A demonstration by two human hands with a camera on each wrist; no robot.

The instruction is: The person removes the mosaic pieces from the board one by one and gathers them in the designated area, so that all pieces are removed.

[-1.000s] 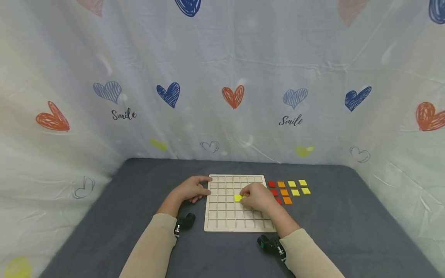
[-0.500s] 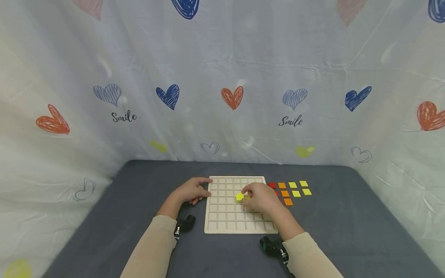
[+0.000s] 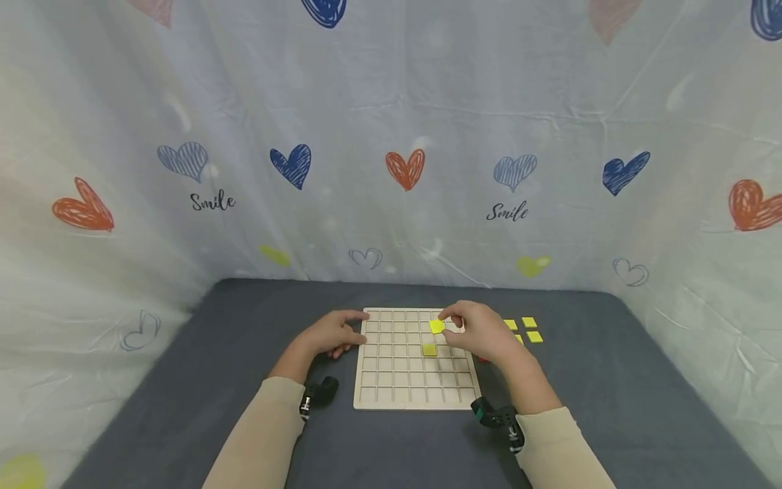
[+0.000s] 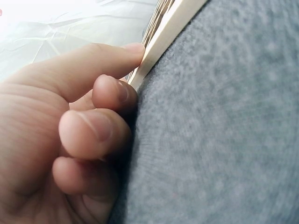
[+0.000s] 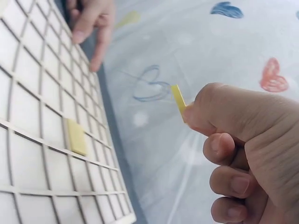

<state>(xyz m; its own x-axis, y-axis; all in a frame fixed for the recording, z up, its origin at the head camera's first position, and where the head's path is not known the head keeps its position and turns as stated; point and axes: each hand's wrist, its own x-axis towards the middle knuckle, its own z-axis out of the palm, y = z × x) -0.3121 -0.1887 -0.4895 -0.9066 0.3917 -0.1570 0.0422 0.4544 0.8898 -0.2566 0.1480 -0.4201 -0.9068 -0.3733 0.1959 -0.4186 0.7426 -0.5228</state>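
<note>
A pale wooden grid board (image 3: 387, 377) lies on the dark cloth. One yellow square tile (image 3: 430, 350) sits in a cell near its middle; the right wrist view shows the same tile (image 5: 76, 136). My right hand (image 3: 482, 331) pinches a second yellow tile (image 3: 436, 327) by its edge between thumb and index finger. This pinched tile (image 5: 178, 102) is raised clear of the board, its other fingers curled into the palm. My left hand (image 3: 326, 336) touches the board's left edge with thumb and index fingertip, and its other fingers (image 4: 96, 130) are loosely bent beside the edge.
Several loose yellow tiles (image 3: 529, 322) lie on the cloth right of the board. A sliver of red tile (image 3: 482, 360) shows under my right hand, which covers that area. A white curtain (image 3: 342, 224) printed with hearts hangs behind the table.
My right hand has picked a yellow tile off the board and raised it, moving away and to the right. The other yellow tile, previously half covered, is now exposed. My left hand stays at the edge.
</note>
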